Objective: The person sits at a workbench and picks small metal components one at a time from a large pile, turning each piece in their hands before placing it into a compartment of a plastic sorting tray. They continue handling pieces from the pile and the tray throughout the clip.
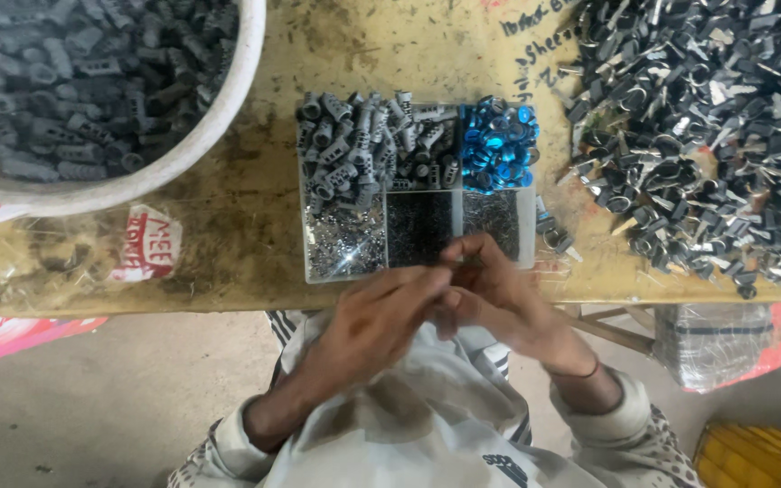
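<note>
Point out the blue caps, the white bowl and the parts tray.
blue caps (497, 145), head view, middle of the heap
white bowl (212, 126), head view, right rim
parts tray (301, 226), head view, left wall

Clear compartmented tray (526, 226) on the table edge, apparently holding small parts.

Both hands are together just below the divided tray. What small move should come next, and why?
Probably the right hand reaches into the tray for another small part. Both hands meet at its near edge, the left hand pinching something too small to tell, with the grey plugs just beyond.
</note>
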{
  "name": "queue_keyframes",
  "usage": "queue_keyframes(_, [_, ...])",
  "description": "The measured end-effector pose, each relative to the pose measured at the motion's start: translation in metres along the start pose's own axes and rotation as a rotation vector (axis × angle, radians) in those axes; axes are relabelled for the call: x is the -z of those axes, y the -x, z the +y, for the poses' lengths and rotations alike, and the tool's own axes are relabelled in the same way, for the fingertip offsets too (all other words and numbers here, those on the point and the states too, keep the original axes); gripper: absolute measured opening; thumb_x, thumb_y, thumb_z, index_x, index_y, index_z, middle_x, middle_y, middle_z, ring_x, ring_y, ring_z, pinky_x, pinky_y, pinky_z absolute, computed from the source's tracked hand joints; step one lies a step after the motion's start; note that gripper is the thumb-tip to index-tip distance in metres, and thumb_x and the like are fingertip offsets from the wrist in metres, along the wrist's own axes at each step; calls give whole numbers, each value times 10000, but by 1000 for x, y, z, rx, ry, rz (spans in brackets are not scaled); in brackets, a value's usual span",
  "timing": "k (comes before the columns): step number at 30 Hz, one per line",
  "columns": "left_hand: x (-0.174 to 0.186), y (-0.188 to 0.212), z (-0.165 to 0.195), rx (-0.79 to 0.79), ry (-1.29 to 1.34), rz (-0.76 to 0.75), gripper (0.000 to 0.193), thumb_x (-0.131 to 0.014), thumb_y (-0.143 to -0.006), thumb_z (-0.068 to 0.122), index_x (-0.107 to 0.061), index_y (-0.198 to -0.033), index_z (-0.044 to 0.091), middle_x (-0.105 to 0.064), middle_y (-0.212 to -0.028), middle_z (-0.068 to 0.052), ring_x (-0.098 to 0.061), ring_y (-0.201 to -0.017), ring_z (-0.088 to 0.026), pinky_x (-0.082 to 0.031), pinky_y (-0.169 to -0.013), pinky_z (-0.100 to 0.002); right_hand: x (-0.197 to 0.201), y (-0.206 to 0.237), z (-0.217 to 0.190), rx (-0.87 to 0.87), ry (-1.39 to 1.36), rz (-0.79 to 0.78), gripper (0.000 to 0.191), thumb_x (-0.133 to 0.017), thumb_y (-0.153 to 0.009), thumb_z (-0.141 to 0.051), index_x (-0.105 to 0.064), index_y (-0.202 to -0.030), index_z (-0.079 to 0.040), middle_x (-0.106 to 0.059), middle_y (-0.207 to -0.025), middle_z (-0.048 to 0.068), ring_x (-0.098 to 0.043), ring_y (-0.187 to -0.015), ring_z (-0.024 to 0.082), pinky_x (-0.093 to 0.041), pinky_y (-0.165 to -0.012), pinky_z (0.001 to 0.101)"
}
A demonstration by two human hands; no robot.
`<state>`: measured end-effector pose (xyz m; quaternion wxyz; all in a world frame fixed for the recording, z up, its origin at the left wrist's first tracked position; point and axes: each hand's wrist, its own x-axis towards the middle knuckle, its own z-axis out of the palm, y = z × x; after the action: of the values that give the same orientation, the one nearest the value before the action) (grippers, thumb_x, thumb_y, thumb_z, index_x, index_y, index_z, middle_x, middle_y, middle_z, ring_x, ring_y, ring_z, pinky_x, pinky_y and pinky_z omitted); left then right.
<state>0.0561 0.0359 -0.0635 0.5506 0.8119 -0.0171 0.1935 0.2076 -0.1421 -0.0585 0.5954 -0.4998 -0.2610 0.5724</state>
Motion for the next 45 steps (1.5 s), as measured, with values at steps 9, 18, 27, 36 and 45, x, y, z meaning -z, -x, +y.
queue_keyframes(9, [-17, -7, 2, -26, 43, 262, 360, -846, -834, 7, -723, -1164, 82, -767, -1098, -41, -687, -981, -197, -561, -832, -323, 9, 20, -15, -24, 5, 99, 387, -535, -990, -141, -486, -1354, -19, -721, -1049, 159, -752, -904, 255, -625, -673, 373])
queue_keyframes(18, [-4, -20, 2, -116, 50, 245, 353, -793, -868, -30, -659, -1187, 39, -740, -1127, -90, -693, -1073, -271, -584, -922, -390, 86, 57, 1, -57, 1168, 726, 296, -719, -951, -39, -540, -1181, 14, -693, -877, 167, -705, -742, 287, -533, -662, 385])
queue_keyframes(27, [-3, -15, 2, -50, 143, 164, 300, -774, -907, -44, -668, -1177, 31, -748, -1040, -84, -736, -928, -204, -604, -782, -327, 60, 47, -15, 18, 895, 778, 268, -631, -969, -24, -576, -1229, 13, -703, -1039, 172, -737, -858, 266, -582, -728, 353])
queue_keyframes(36, [-10, -12, -9, 5, 173, 149, 327, -750, -902, -69, -672, -1201, 39, -754, -1038, -76, -743, -899, -180, -619, -723, -293, 65, 35, 20, 127, 1263, 785, 219, -690, -947, -25, -544, -1104, 22, -665, -980, 189, -676, -853, 356, -517, -726, 438])
queue_keyframes(45, [-9, -18, 4, 12, 121, 125, 312, -794, -890, -46, -670, -1169, 18, -733, -987, -90, -716, -846, -193, -561, -680, -309, 11, 31, -28, 469, 145, 754, 151, -600, -1060, 80, -565, -1185, 3, -700, -894, 121, -638, -668, 92, -527, -549, 192])
